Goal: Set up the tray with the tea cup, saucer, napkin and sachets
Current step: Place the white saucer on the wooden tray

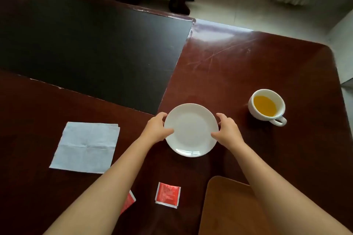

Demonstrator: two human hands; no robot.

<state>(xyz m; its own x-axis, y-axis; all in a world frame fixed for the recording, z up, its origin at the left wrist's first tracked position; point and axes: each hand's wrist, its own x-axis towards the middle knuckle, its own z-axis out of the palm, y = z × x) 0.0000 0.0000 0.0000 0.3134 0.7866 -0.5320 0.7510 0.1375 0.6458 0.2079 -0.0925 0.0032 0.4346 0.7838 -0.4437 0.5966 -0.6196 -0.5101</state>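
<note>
A white saucer (pixel 191 129) sits on the dark red table near its middle. My left hand (pixel 157 129) grips its left rim and my right hand (pixel 227 129) grips its right rim. To the right stands a white tea cup (pixel 267 107) holding orange-yellow liquid, handle toward me. A white unfolded napkin (pixel 86 147) lies flat at the left. One red sachet (pixel 168 194) lies near the front edge. A second red sachet (pixel 129 201) is partly hidden under my left forearm. A brown tray (pixel 229 208) lies at the front right, partly under my right arm.
A large black panel (pixel 91 51) covers the table's far left part. The table's rounded far-right corner (pixel 324 47) borders pale floor. Dark furniture legs (pixel 177 4) stand beyond the table.
</note>
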